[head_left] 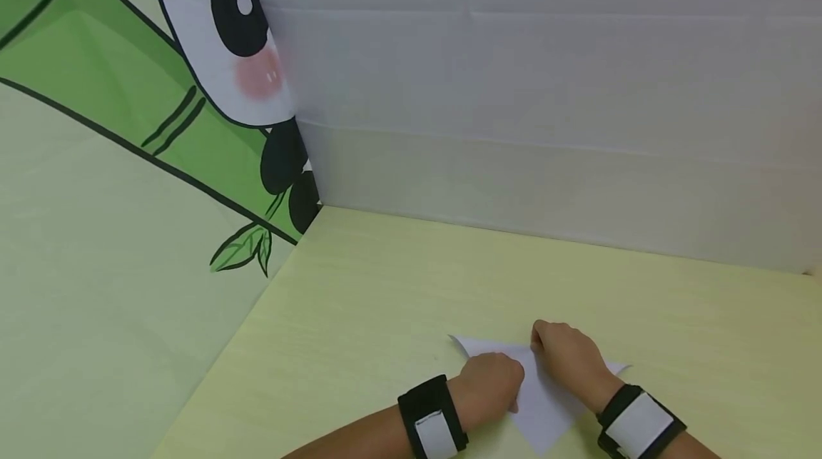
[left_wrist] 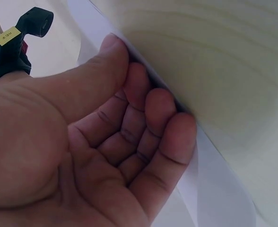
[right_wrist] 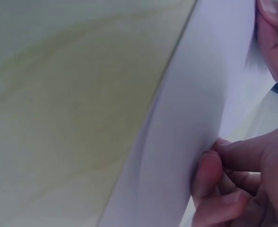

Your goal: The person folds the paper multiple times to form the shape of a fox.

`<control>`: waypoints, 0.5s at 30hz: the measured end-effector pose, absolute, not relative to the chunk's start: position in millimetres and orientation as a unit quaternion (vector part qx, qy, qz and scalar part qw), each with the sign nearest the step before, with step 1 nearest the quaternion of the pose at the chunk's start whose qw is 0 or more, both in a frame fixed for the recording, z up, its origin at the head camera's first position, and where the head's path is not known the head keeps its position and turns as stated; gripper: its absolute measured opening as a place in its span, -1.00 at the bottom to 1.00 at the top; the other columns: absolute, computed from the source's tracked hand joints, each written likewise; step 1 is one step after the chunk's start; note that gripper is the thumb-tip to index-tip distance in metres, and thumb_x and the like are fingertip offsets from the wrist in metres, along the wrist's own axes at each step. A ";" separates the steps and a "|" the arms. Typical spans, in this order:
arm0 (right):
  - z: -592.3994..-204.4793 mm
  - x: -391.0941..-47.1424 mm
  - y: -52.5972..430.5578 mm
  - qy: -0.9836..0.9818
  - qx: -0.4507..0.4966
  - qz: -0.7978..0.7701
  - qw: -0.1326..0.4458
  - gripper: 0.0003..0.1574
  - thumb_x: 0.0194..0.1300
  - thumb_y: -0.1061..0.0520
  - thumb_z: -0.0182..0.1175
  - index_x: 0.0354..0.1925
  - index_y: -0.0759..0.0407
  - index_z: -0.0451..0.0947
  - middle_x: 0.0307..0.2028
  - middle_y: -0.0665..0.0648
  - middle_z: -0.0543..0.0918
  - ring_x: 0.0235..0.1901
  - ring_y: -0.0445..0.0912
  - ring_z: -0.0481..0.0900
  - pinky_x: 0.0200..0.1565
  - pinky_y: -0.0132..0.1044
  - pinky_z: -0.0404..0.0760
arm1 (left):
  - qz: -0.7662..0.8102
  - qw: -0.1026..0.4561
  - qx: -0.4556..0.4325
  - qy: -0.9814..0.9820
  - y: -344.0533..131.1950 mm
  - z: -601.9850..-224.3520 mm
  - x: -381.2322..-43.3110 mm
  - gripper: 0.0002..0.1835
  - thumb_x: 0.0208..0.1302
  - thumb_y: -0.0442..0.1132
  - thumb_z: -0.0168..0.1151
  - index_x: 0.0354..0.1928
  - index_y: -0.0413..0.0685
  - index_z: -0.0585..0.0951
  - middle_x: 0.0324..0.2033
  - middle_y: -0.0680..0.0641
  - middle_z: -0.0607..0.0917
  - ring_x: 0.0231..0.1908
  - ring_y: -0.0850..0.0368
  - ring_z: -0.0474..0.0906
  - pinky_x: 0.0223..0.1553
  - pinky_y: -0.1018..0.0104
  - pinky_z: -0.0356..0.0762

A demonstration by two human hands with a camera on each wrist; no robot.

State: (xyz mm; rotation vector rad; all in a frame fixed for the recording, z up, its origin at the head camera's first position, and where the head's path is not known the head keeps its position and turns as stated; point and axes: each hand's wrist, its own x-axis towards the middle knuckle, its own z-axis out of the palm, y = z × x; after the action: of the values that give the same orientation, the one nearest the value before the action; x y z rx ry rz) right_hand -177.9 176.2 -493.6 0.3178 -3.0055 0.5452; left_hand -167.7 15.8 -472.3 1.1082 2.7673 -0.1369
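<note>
A white sheet of paper (head_left: 544, 402) is on the pale table, one pointed corner toward the bottom of the head view and its left and right corners curling up. My left hand (head_left: 491, 389) pinches the sheet with thumb and index tip together. In the left wrist view, the other fingertips of this left hand (left_wrist: 129, 127) line up along the paper (left_wrist: 221, 189). Farther up the sheet, my right hand (head_left: 571, 360) pinches it too. The right wrist view has the right hand (right_wrist: 243, 182) with thumb and index finger at the paper's edge (right_wrist: 177, 123).
The pale yellow wood-grain table (head_left: 398, 288) spreads around the paper. A creased whitish sheet wall (head_left: 546, 88) rises at its far edge. On the left hangs a backdrop with a green bamboo print (head_left: 128, 73). Both wrists wear black straps (head_left: 433, 412).
</note>
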 end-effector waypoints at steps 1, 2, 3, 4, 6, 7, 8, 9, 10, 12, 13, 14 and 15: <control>-494.0 -178.2 176.3 -0.978 0.104 0.179 0.036 -0.73 0.24 0.31 0.40 -0.44 0.10 0.50 -0.56 -0.02 0.52 -0.56 -0.20 0.41 -0.53 -0.27 0.43 | -0.047 0.080 0.369 0.925 15.8 -472.4 -167.8 -0.76 0.13 0.02 0.53 -0.42 0.10 0.67 -0.56 0.16 0.64 -0.49 0.35 0.50 -0.41 0.46 0.53; -494.3 -178.5 176.4 -0.978 0.104 0.180 0.036 -0.73 0.23 0.31 0.40 -0.44 0.10 0.50 -0.56 -0.02 0.52 -0.56 -0.20 0.41 -0.53 -0.27 0.43 | -0.048 0.082 0.367 0.925 15.7 -472.5 -167.8 -0.76 0.13 0.02 0.53 -0.42 0.10 0.67 -0.55 0.16 0.64 -0.49 0.36 0.51 -0.41 0.46 0.53; -494.5 -178.8 176.5 -0.977 0.104 0.181 0.036 -0.73 0.23 0.31 0.40 -0.44 0.10 0.50 -0.56 -0.02 0.52 -0.56 -0.20 0.41 -0.53 -0.27 0.43 | -0.050 0.083 0.367 0.925 15.5 -472.5 -167.8 -0.76 0.13 0.03 0.53 -0.42 0.10 0.67 -0.55 0.16 0.64 -0.49 0.36 0.51 -0.40 0.46 0.53; -494.7 -179.0 176.6 -0.977 0.104 0.182 0.036 -0.73 0.23 0.31 0.40 -0.44 0.10 0.50 -0.56 -0.02 0.53 -0.56 -0.20 0.41 -0.54 -0.26 0.43 | -0.050 0.082 0.367 0.925 15.5 -472.5 -167.9 -0.76 0.13 0.03 0.53 -0.43 0.10 0.67 -0.55 0.17 0.64 -0.49 0.36 0.51 -0.40 0.46 0.53; -494.6 -179.4 176.6 -0.977 0.104 0.184 0.034 -0.74 0.22 0.31 0.40 -0.45 0.10 0.50 -0.55 -0.02 0.53 -0.56 -0.20 0.42 -0.54 -0.26 0.44 | -0.048 0.082 0.367 0.925 15.4 -472.3 -168.1 -0.75 0.12 0.03 0.53 -0.44 0.10 0.67 -0.56 0.16 0.64 -0.50 0.36 0.51 -0.40 0.46 0.53; -494.6 -179.6 176.6 -0.977 0.103 0.184 0.033 -0.74 0.22 0.31 0.40 -0.45 0.10 0.50 -0.55 -0.02 0.53 -0.56 -0.20 0.42 -0.54 -0.26 0.44 | -0.047 0.082 0.366 0.926 15.2 -472.4 -168.0 -0.75 0.12 0.03 0.53 -0.44 0.11 0.67 -0.56 0.17 0.64 -0.50 0.36 0.51 -0.40 0.46 0.53; -494.4 -179.7 176.7 -0.977 0.101 0.185 0.032 -0.74 0.22 0.31 0.40 -0.45 0.10 0.51 -0.55 -0.02 0.54 -0.56 -0.20 0.42 -0.54 -0.26 0.44 | -0.045 0.083 0.367 0.925 15.2 -471.9 -168.2 -0.76 0.12 0.03 0.53 -0.44 0.10 0.67 -0.56 0.17 0.64 -0.50 0.36 0.51 -0.40 0.46 0.53; -494.1 -179.8 176.8 -0.977 0.100 0.185 0.030 -0.75 0.23 0.31 0.40 -0.44 0.10 0.51 -0.55 -0.02 0.54 -0.56 -0.19 0.43 -0.54 -0.25 0.44 | -0.043 0.083 0.369 0.925 15.3 -471.6 -168.4 -0.76 0.12 0.02 0.53 -0.44 0.10 0.67 -0.56 0.17 0.64 -0.50 0.36 0.51 -0.41 0.47 0.53; -493.9 -179.8 177.1 -0.977 0.098 0.186 0.028 -0.75 0.23 0.31 0.39 -0.44 0.10 0.51 -0.55 -0.02 0.54 -0.56 -0.19 0.43 -0.53 -0.25 0.45 | -0.041 0.082 0.371 0.924 15.3 -471.4 -168.7 -0.76 0.12 0.01 0.53 -0.44 0.10 0.68 -0.56 0.17 0.64 -0.50 0.36 0.51 -0.41 0.47 0.53; -493.9 -179.8 178.0 -0.978 0.095 0.186 0.026 -0.76 0.23 0.31 0.39 -0.44 0.11 0.52 -0.55 -0.01 0.55 -0.55 -0.19 0.44 -0.53 -0.25 0.45 | -0.038 0.083 0.376 0.922 15.4 -470.8 -169.5 -0.77 0.13 0.00 0.53 -0.43 0.09 0.68 -0.56 0.17 0.65 -0.50 0.36 0.51 -0.41 0.47 0.53; -494.0 -179.7 178.7 -0.978 0.094 0.185 0.026 -0.76 0.23 0.31 0.39 -0.44 0.11 0.52 -0.55 -0.01 0.55 -0.55 -0.19 0.45 -0.53 -0.25 0.46 | -0.037 0.082 0.378 0.921 15.3 -471.0 -169.8 -0.77 0.13 0.00 0.53 -0.43 0.09 0.68 -0.56 0.17 0.65 -0.50 0.36 0.52 -0.41 0.47 0.53; -494.2 -179.6 179.5 -0.978 0.092 0.183 0.025 -0.76 0.23 0.31 0.39 -0.45 0.11 0.52 -0.55 -0.01 0.55 -0.55 -0.19 0.45 -0.53 -0.25 0.46 | -0.037 0.083 0.379 0.921 15.3 -471.1 -170.3 -0.77 0.13 0.01 0.53 -0.43 0.09 0.68 -0.56 0.17 0.65 -0.49 0.37 0.52 -0.41 0.47 0.53; -494.5 -179.6 180.4 -0.979 0.091 0.182 0.025 -0.76 0.23 0.31 0.39 -0.45 0.12 0.52 -0.55 0.00 0.55 -0.55 -0.19 0.46 -0.53 -0.25 0.46 | -0.038 0.084 0.379 0.921 15.2 -471.5 -170.6 -0.77 0.13 0.01 0.53 -0.43 0.10 0.68 -0.56 0.18 0.65 -0.49 0.37 0.53 -0.40 0.48 0.53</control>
State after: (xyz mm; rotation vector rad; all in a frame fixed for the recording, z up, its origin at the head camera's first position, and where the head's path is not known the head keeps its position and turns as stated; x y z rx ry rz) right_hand -179.6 180.4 -494.5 0.2821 -3.0266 0.5614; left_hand -170.6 15.2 -471.5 1.1303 2.7483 -0.1128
